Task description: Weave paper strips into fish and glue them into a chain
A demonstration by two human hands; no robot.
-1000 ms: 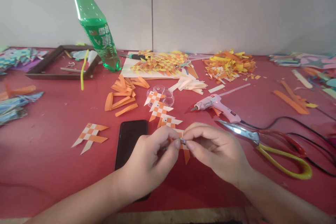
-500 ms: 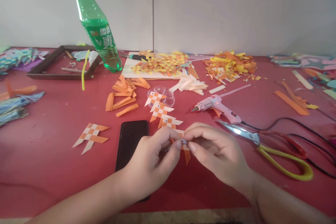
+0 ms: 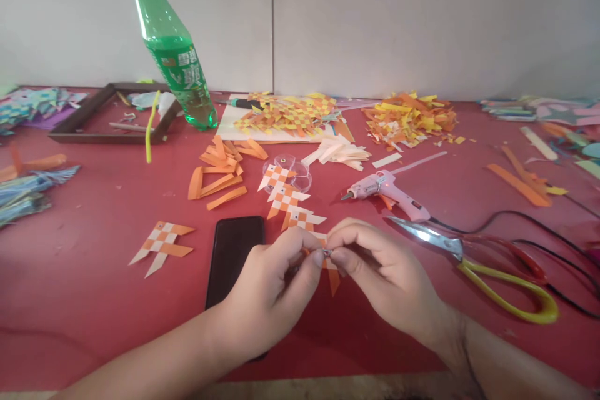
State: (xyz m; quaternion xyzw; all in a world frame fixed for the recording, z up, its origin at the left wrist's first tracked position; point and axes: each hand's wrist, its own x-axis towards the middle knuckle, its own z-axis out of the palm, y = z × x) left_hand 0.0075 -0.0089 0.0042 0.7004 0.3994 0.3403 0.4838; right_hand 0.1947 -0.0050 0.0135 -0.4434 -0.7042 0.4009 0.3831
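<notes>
My left hand [image 3: 276, 281] is closed in a pinch at the centre front, with a tiny grey-blue piece [image 3: 327, 253] at its fingertips. My right hand [image 3: 391, 275] meets it from the other side, its thumb and forefinger closed on the same piece. What the piece is cannot be made out. Under the fingertips lies a woven orange and white paper fish [image 3: 333, 280], mostly covered. Several like it run in an overlapping row up the table, among them a fish with a dark eye [image 3: 284, 200]. Another woven paper fish [image 3: 163, 240] lies apart, to the left.
A black phone [image 3: 234, 250] lies partly beneath my left hand. To the right are a pink glue gun [image 3: 387, 187], its cord and scissors [image 3: 497, 287]. Behind stand a green bottle [image 3: 175, 62], orange strips [image 3: 220, 156], paper scraps [image 3: 412, 117] and a dark frame [image 3: 107, 137].
My right thumb and forefinger have closed in on the tiny piece, nearer the left fingertips. The other things lie as before.
</notes>
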